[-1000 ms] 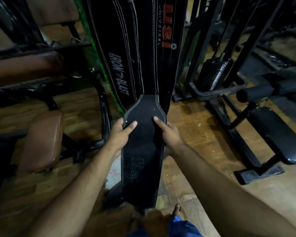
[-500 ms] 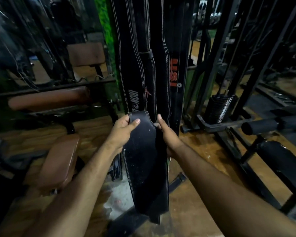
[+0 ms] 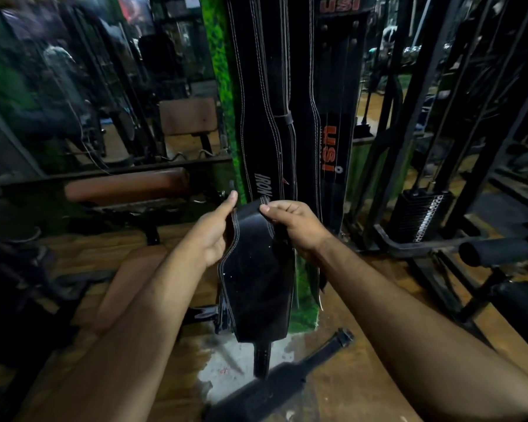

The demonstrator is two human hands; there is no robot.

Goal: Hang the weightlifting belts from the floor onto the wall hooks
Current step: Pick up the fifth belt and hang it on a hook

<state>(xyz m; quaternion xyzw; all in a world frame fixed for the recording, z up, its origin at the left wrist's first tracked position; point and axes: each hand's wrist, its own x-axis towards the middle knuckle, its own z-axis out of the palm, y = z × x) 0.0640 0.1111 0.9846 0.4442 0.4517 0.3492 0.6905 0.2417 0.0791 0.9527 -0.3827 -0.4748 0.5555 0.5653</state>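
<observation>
A wide black leather belt (image 3: 256,287) with white stitching hangs down in front of me, gripped at its upper end by both hands. My left hand (image 3: 215,236) holds its left edge, thumb on the near face. My right hand (image 3: 293,223) pinches the top right edge. Its narrow tail dangles just above the floor. Another black belt (image 3: 275,388) lies on the floor below it. Several black belts (image 3: 275,95) hang on the green-covered wall behind, one lettered IRON, one (image 3: 329,147) lettered USI. The hooks are out of view above.
A brown padded bench (image 3: 125,184) and a brown seat pad (image 3: 128,287) stand to the left. A black weight-stack machine (image 3: 421,217) with a roller pad (image 3: 497,251) stands to the right. The floor is wood-patterned with a worn pale patch (image 3: 223,367).
Both hands have lifted the belt higher and my view has tilted upward. The belt's tail has come off the floor, and the second belt on the floor has come into sight.
</observation>
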